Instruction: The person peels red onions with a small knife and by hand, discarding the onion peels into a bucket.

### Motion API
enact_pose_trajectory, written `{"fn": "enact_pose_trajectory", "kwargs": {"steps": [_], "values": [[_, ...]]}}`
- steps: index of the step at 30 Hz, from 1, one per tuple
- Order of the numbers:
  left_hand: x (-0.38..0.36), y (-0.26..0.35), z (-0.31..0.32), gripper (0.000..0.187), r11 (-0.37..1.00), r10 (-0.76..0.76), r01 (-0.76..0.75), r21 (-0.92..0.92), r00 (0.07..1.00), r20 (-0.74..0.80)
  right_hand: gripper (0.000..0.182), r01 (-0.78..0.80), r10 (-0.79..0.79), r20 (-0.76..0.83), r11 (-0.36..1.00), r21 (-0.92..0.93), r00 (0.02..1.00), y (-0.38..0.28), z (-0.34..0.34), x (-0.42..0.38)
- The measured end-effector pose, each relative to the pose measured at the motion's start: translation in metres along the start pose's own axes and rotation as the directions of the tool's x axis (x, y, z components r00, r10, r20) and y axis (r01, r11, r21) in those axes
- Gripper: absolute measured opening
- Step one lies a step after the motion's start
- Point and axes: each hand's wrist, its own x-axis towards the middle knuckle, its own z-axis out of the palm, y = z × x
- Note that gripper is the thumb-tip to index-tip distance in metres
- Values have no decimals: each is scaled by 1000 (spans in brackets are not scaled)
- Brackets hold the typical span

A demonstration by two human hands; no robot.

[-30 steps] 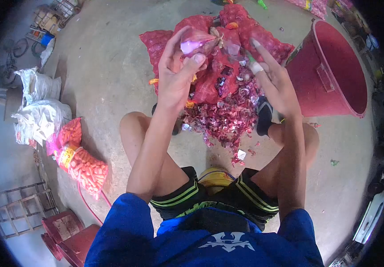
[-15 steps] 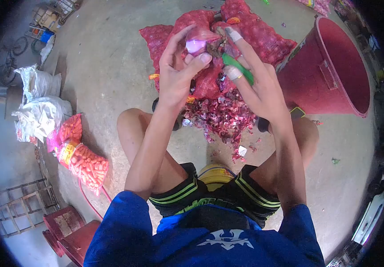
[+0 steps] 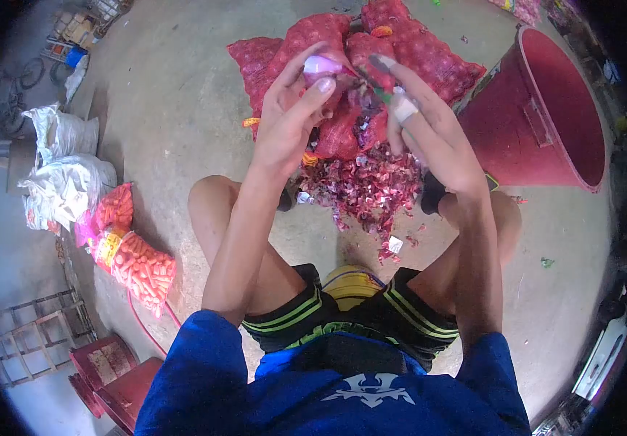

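Note:
My left hand [image 3: 284,120] is closed around a red onion [image 3: 323,67], whose bared part is shiny and purple-pink. Loose dark skin hangs at the onion's right side, blurred by motion. A small green-handled knife [image 3: 383,95] is in my right hand [image 3: 433,127], its blade too smeared to make out. White wrapping covers the thumb and a fingertip of that hand. Both hands are raised in front of red mesh sacks of onions [image 3: 429,62]. Below them, a heap of onion skins [image 3: 371,189] lies on the floor between my feet.
A large red bin [image 3: 502,131] leans at the right. On the left are white sacks [image 3: 74,182] and a bag of carrots [image 3: 146,269]. Red containers [image 3: 121,378] stand at lower left, and a yellow seat [image 3: 353,287] is under me.
My right hand has turned, with its fingers drawn in and the knife shifted beside the onion. My left hand has tilted slightly and still holds the onion.

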Motion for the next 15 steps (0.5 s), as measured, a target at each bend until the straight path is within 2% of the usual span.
{"fn": "enact_pose_trajectory", "kwargs": {"steps": [2,3,5,8,12,15], "values": [[-1,0,5,63,999,43,-43,-4,999,-14,65,312,-336,-59,916,-254,940,9,7,2],[-1,0,5,63,999,42,-42,-5,999,-9,65,311,-337,-64,916,-255,939,10,10,4],[-3,-1,6,63,1000,16,-15,-23,999,34,61,429,-494,-96,822,-375,864,12,14,7],[-4,-3,11,62,995,12,-7,-103,999,41,59,484,-555,-90,784,-388,827,16,16,11],[-3,-1,13,60,995,15,-12,-103,999,37,56,478,-555,-65,765,-431,829,10,17,8],[-3,0,16,58,994,1,1,-111,1000,20,64,436,-504,-56,793,-425,862,7,17,5]]}}
